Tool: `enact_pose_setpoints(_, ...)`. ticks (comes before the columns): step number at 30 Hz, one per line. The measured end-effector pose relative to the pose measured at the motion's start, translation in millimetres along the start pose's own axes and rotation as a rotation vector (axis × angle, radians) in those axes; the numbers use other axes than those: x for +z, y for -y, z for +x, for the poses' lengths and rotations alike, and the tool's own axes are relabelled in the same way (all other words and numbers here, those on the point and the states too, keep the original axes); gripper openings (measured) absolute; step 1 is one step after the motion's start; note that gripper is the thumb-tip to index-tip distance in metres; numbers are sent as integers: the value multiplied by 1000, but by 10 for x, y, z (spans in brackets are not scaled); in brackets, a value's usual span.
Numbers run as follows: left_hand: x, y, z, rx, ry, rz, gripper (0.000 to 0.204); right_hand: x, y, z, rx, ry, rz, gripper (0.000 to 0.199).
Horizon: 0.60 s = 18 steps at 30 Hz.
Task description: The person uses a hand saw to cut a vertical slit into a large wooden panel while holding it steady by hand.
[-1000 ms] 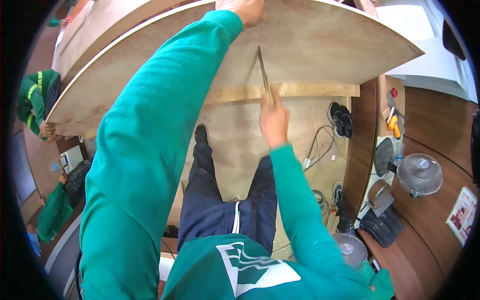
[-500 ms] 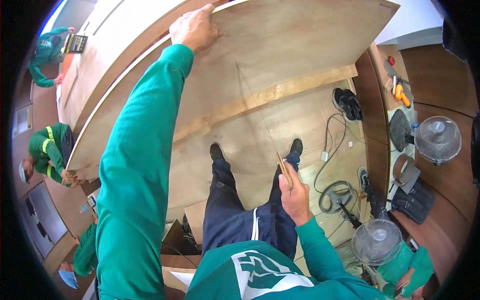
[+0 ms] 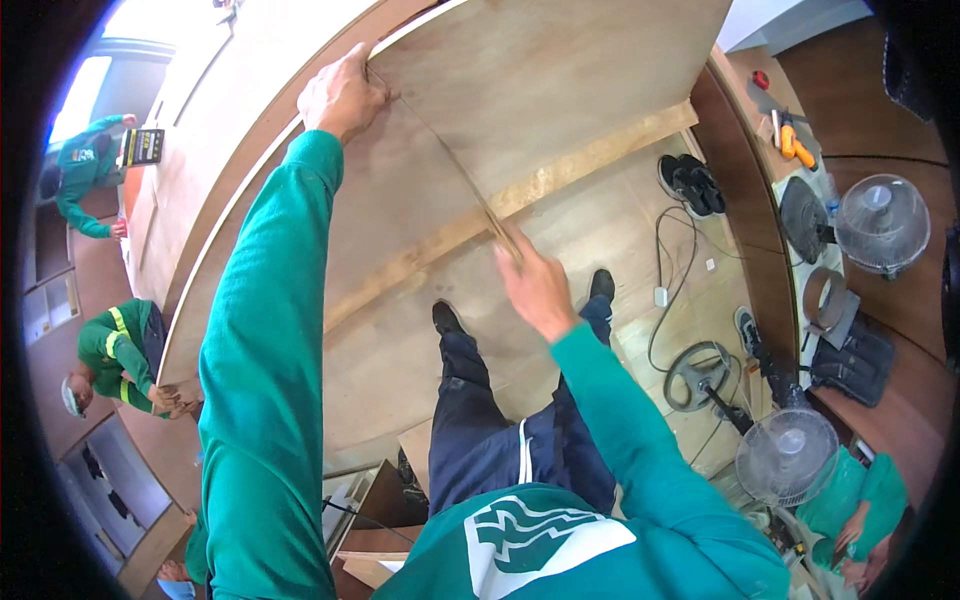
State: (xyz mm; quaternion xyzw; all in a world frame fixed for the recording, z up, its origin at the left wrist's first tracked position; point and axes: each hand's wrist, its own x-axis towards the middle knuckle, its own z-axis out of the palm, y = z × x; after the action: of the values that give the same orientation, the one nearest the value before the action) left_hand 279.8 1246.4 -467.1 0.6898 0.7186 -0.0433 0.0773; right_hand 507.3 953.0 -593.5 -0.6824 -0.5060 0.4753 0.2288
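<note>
My left hand [image 3: 345,95] grips the upper edge of a large, pale plywood panel [image 3: 570,90], fingers curled over the edge. My right hand [image 3: 538,290] is closed round the light wooden handle of a handsaw [image 3: 455,165]. The saw's long thin blade shows almost edge-on, slanting across the panel. Its tip end reaches the panel's edge beside my left hand; whether it bites into the wood I cannot tell. A light wooden strip [image 3: 560,180] runs along the panel's lower side.
A co-worker in green [image 3: 125,350] holds the panel's left end. Black shoes [image 3: 690,185], a cable [image 3: 655,300] and a round-based stand [image 3: 695,375] sit on the floor at right. Fans [image 3: 880,225] and an orange tool [image 3: 795,145] stand beyond. An open box [image 3: 375,500] lies near my legs.
My right hand has moved up and away from my body with the saw, bringing the blade's tip to the panel edge. My left hand still grips the panel.
</note>
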Motion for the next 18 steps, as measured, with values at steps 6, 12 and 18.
enact_pose_setpoints(6,55,70,106,23,-36,22,67,-462,-329,-1285,-73,-91,1,54)
enact_pose_setpoints(12,134,-39,99,53,-32,13,65,243,-70,560,7,-29,-84,58)
enact_pose_setpoints(18,114,-3,91,62,-38,-14,60,393,121,879,-98,-112,-25,57)
